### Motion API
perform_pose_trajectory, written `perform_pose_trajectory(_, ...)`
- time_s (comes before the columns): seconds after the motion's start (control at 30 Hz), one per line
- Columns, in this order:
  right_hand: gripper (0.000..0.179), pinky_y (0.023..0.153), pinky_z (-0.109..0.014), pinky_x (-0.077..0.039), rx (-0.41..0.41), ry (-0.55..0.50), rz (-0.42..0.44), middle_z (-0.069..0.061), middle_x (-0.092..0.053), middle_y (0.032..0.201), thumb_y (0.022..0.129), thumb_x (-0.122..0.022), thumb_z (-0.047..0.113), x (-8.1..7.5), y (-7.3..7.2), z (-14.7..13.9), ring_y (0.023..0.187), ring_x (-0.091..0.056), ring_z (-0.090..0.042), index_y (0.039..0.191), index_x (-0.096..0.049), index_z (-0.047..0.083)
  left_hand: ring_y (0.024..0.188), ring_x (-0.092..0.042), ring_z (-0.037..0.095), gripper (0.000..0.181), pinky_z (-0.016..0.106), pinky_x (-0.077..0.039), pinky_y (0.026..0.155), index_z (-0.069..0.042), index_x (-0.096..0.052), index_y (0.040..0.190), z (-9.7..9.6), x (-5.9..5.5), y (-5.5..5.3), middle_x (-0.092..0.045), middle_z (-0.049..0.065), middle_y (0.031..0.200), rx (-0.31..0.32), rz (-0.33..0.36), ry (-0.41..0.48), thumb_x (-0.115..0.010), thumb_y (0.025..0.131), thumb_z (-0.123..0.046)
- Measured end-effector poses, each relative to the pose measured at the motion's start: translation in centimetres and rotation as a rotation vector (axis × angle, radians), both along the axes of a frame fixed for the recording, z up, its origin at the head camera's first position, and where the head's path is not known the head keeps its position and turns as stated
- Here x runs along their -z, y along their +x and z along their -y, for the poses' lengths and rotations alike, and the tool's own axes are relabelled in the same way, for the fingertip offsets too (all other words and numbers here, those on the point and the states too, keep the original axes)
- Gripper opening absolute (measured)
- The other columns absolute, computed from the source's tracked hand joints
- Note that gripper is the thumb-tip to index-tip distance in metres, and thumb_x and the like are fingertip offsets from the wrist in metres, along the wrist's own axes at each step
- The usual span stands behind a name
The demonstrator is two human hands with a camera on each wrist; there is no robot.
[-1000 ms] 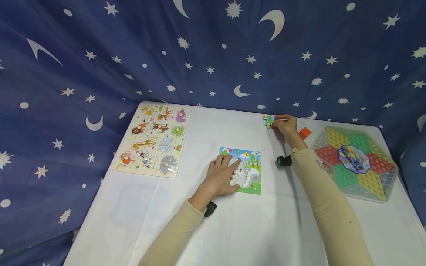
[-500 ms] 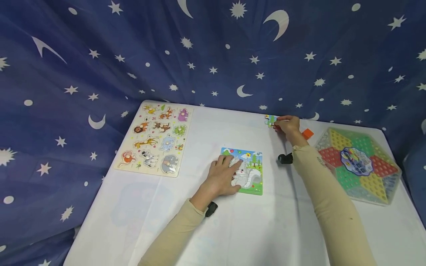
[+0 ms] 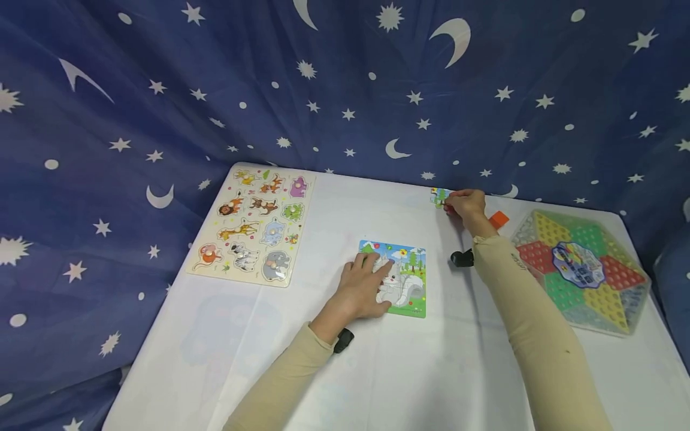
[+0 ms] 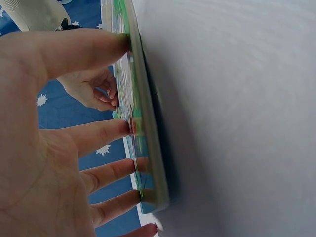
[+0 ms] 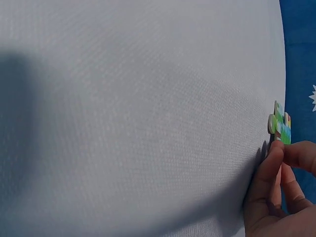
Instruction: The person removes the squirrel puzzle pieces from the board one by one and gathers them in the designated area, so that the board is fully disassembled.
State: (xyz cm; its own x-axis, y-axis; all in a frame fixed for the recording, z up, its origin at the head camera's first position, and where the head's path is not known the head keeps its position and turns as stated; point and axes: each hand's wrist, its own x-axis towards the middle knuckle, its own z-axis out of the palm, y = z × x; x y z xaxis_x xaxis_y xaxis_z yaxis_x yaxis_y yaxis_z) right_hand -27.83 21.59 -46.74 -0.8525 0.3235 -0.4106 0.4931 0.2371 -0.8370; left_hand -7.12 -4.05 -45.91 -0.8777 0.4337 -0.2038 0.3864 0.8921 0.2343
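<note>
A square squirrel jigsaw puzzle [image 3: 412,281] lies mid-table in the head view, its picture partly covered by my left hand [image 3: 360,291]. The fingers of that hand are spread, and in the left wrist view the thumb and fingertips press on the puzzle's top face [image 4: 129,98]. At the table's back edge, my right hand [image 3: 468,206] pinches a small green and blue jigsaw piece [image 3: 439,196] between thumb and fingers. The right wrist view shows the knobbed piece [image 5: 280,127] sticking up past the fingertips, close over the white cloth; its lower part is hidden by them.
An animal peg puzzle board [image 3: 250,224] lies at the back left. Right of the right hand is a small orange-red block [image 3: 498,219], beside a hexagonal board game in a clear case [image 3: 582,269]. A blue star-patterned curtain [image 3: 345,90] hangs right behind the table.
The whole head view has shifted slightly. My left hand stays on the squirrel puzzle, and my right hand keeps its pinch on the piece at the back edge.
</note>
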Motion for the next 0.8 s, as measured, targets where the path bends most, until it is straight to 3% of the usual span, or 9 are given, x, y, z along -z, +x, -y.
perform_pose_trajectory(0.27, 0.016, 0.054, -0.02, -0.053, 0.005, -0.031, -0.029, 0.001, -0.061, 0.066, 0.086, -0.067, -0.003, 0.5, 0.3, -0.1, 0.053, -0.061, -0.006, 0.099, -0.059, 0.002, 0.138, -0.025, 0.028, 0.08, 0.044, -0.035, 0.1, -0.024, -0.035, 0.155, 0.0, -0.1, 0.2, -0.029, 0.008, 0.156, -0.004, 0.005, -0.016, -0.064, 0.086, -0.055)
perform_pose_trajectory(0.5, 0.015, 0.053, -0.019, -0.052, 0.0, 0.022, -0.057, 0.002, -0.059, 0.068, 0.086, -0.067, -0.001, 0.4, 0.9, -0.4, 0.054, -0.059, -0.005, 0.1, -0.061, 0.001, 0.138, -0.025, 0.028, 0.08, 0.044, -0.035, 0.099, -0.025, -0.034, 0.155, -0.4, 0.0, 0.0, -0.028, 0.008, 0.156, 0.009, 0.018, -0.013, -0.062, 0.087, -0.056)
perform_pose_trajectory(0.6, 0.019, 0.054, -0.018, -0.051, -0.049, 0.058, -0.095, 0.002, -0.06, 0.071, 0.087, -0.068, 0.003, 0.1, 1.5, -0.2, 0.056, -0.059, -0.005, 0.104, -0.063, -0.002, 0.138, -0.024, 0.028, 0.08, 0.044, -0.035, 0.1, -0.026, -0.032, 0.156, -0.4, -0.1, -0.2, -0.026, 0.007, 0.156, 0.005, 0.023, -0.03, -0.061, 0.087, -0.057)
perform_pose_trajectory(0.8, 0.025, 0.056, -0.021, -0.048, -0.248, 0.212, -0.166, -0.005, -0.064, 0.076, 0.09, -0.068, 0.01, -0.1, 3.3, 0.5, 0.061, -0.058, -0.01, 0.109, -0.066, -0.005, 0.138, -0.023, 0.028, 0.082, 0.044, -0.035, 0.101, -0.025, -0.032, 0.156, -0.1, -0.3, -0.2, -0.026, 0.008, 0.156, 0.0, 0.04, -0.035, -0.061, 0.087, -0.057)
